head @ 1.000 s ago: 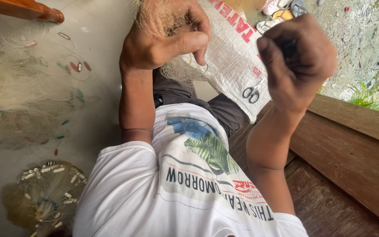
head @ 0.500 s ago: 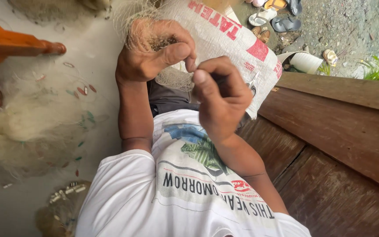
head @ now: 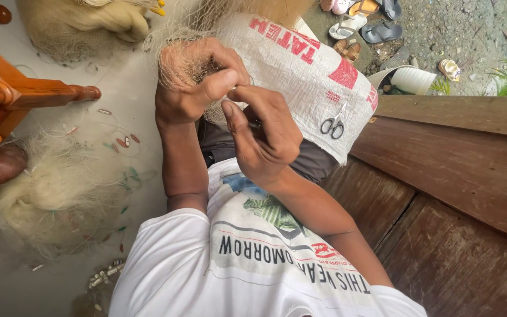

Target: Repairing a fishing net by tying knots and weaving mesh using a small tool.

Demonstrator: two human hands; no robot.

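Two hands (head: 230,111) on bunched net (head: 183,58), upright.

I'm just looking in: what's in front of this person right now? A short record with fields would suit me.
Left hand: left hand grips a bunch of fine pale fishing net.
Right hand: right hand pinches at the net beside the left thumb; what its fingers hold is too small to tell.
Lap: white woven sack with red print, small scissors lying on it.
Floor: loose heap of net on the left.
Seat: dark wooden bench.
Background: sandals on gravel.
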